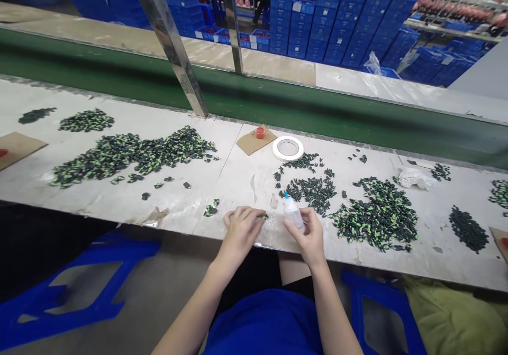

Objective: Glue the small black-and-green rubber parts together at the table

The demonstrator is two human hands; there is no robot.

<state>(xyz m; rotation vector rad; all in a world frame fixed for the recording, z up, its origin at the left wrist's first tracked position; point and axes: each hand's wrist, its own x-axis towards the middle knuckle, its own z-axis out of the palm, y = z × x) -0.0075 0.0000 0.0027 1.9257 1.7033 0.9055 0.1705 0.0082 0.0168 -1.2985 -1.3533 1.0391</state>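
My right hand (311, 235) is wrapped round a small white squeeze bottle (292, 213) with a blue tip, held upright just above the table edge. My left hand (243, 229) rests on the white table (210, 180), its fingers closed on a small dark green piece (264, 216) that shows at the fingertips. To the left of it lie a few loose black and green pieces (211, 210). Beyond the bottle is a heap of plain dark pieces (313, 192). A larger black and green pile (377, 212) lies to the right.
A tape roll (288, 148) and a red pot (260, 132) on cardboard (248, 144) stand farther back. Another big pile (130, 154) lies left. A metal post (170, 43) rises by the green conveyor (270, 98). Blue stools (115, 254) flank me below.
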